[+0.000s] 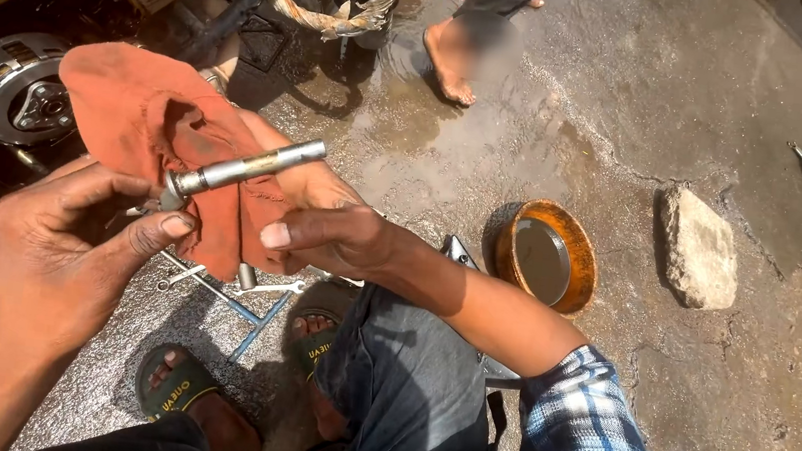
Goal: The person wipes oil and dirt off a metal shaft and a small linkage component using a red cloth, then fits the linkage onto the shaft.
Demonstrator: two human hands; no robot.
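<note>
Two bare hands at work over wet concrete ground (pixel 576 104). Left hand (pixel 55 257): fingers curled, thumb and forefinger pinching the near-left end of a metal shaft (pixel 244 168). Right hand (pixel 321 221): clenched around an orange rag (pixel 146 126), which drapes behind and under the shaft; the fingers press the cloth against the rod's far-right half. Shaft: silvery, cylindrical, tilted upward to the right, held above the knees at scene centre-left. Below the hands: spanners (pixel 213 285) lying flat on the ground, beside two sandalled feet (pixel 190 398). Right of the hands: a rusty orange bowl (pixel 544 255) holding dark liquid, with a pale stone (pixel 698 249) just beyond it. Far left: engine parts and a round clutch assembly (pixel 14 91). Far centre: another person's bare foot (pixel 448 60).
</note>
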